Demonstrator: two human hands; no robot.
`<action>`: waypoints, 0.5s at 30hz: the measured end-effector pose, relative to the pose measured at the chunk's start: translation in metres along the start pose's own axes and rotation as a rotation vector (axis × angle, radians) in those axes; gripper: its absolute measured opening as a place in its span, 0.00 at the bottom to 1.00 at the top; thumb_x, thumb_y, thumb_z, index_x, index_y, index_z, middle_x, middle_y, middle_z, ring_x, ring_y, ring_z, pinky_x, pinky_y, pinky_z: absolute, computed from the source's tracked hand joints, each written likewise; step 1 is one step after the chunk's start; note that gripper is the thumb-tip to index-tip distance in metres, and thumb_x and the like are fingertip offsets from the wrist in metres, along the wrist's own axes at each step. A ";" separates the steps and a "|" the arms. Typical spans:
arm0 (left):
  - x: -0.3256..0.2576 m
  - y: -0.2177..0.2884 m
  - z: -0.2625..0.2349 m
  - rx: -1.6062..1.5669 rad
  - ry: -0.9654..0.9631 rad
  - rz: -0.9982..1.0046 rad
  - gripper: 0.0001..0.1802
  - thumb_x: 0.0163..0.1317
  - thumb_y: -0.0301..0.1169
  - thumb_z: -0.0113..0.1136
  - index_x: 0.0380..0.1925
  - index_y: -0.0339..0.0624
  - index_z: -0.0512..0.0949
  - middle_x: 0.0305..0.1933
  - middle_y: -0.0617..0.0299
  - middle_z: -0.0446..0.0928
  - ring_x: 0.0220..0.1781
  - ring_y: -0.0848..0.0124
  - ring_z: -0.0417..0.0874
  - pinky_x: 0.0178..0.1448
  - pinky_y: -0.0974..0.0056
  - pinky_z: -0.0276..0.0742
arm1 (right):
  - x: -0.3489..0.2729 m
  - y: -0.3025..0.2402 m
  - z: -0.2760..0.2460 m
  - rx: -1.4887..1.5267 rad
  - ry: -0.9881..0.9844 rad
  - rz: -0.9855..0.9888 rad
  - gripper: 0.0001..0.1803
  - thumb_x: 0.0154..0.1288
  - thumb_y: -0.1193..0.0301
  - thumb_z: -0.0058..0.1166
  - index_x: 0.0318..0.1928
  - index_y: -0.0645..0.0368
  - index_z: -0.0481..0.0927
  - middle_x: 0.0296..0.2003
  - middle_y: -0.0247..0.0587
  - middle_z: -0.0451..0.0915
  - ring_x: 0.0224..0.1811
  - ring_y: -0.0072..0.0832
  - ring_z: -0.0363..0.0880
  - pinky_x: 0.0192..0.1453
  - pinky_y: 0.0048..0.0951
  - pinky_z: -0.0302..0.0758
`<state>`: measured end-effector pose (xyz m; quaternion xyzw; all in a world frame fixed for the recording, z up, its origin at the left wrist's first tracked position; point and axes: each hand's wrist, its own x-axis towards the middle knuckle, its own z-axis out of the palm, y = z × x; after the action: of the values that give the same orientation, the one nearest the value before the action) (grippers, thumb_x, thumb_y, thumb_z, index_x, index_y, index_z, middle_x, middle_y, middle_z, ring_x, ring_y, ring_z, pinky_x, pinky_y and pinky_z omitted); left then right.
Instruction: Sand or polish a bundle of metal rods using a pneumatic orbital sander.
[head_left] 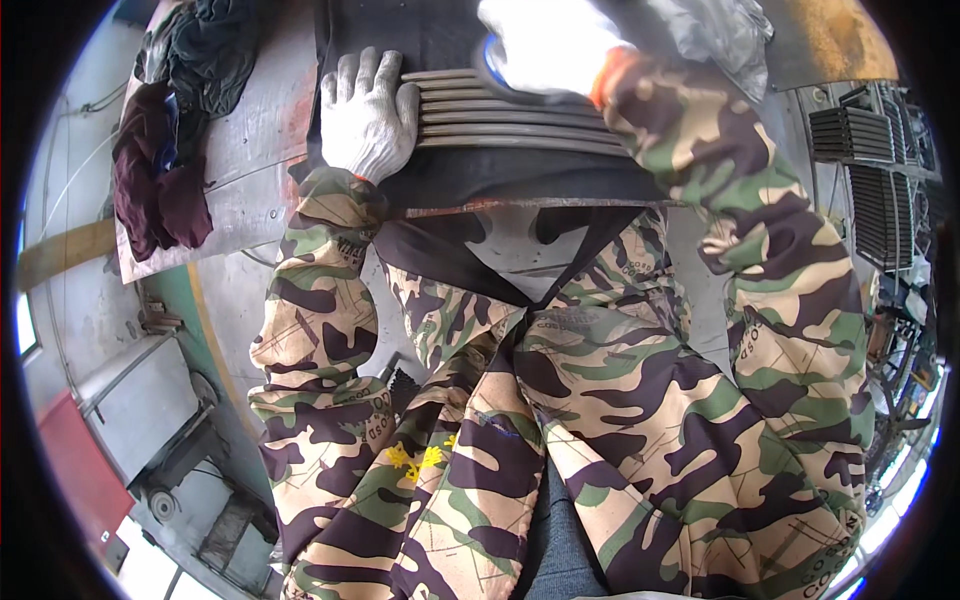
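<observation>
Several grey metal rods (520,122) lie side by side, running left to right, on a black mat (480,185) over the bench. My left hand (368,120), in a white knit glove with greyed fingertips, rests flat with its fingers spread at the rods' left ends. Above the right part of the rods is my right hand (555,45), also in a white glove and blurred. Under it shows a dark item with a blue edge (491,58), which the hand seems to grip; its kind is hidden. The right forearm covers the rods' right ends.
Dark clothing (210,55) and a maroon cloth (150,180) lie on the bench's left side. Clear plastic sheeting (715,35) sits at the far right, beside a rusty plate (850,40). Stacks of dark metal bars (880,215) stand farther right. A pale machine (145,390) stands lower left.
</observation>
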<state>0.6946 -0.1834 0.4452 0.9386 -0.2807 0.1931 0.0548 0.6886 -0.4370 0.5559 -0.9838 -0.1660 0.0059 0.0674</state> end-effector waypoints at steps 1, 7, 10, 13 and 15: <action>-0.001 0.002 0.001 0.014 0.009 -0.002 0.25 0.75 0.40 0.54 0.67 0.42 0.78 0.71 0.42 0.76 0.74 0.40 0.72 0.78 0.42 0.62 | -0.002 -0.003 0.003 -0.002 0.000 0.005 0.15 0.66 0.64 0.55 0.45 0.60 0.83 0.45 0.58 0.84 0.47 0.55 0.86 0.51 0.53 0.84; 0.009 0.019 0.001 -0.095 -0.020 0.040 0.25 0.74 0.40 0.55 0.66 0.40 0.78 0.70 0.41 0.77 0.72 0.40 0.73 0.77 0.41 0.63 | -0.023 -0.001 0.005 0.030 0.019 -0.008 0.14 0.66 0.65 0.54 0.45 0.60 0.84 0.45 0.57 0.84 0.49 0.54 0.86 0.53 0.53 0.83; -0.009 0.000 -0.006 0.008 0.119 0.061 0.23 0.69 0.39 0.58 0.59 0.37 0.81 0.63 0.42 0.80 0.66 0.43 0.76 0.71 0.41 0.67 | 0.007 -0.007 0.018 0.000 0.079 -0.065 0.16 0.66 0.64 0.55 0.48 0.58 0.84 0.46 0.56 0.85 0.50 0.53 0.86 0.53 0.53 0.84; -0.007 0.003 0.001 -0.025 0.121 0.055 0.24 0.69 0.40 0.59 0.59 0.37 0.81 0.63 0.42 0.79 0.66 0.43 0.76 0.71 0.41 0.67 | -0.021 -0.011 0.020 -0.005 0.055 -0.093 0.18 0.66 0.63 0.55 0.52 0.58 0.84 0.47 0.55 0.85 0.50 0.52 0.87 0.53 0.53 0.85; -0.003 0.006 0.002 -0.017 0.115 0.065 0.24 0.69 0.40 0.59 0.59 0.37 0.81 0.63 0.42 0.79 0.66 0.43 0.76 0.71 0.40 0.67 | -0.022 -0.008 0.026 0.010 0.097 -0.132 0.18 0.66 0.62 0.55 0.51 0.58 0.84 0.46 0.56 0.85 0.50 0.52 0.87 0.53 0.52 0.84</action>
<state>0.6900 -0.1869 0.4419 0.9158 -0.3090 0.2460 0.0723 0.6646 -0.4331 0.5309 -0.9695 -0.2271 -0.0453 0.0805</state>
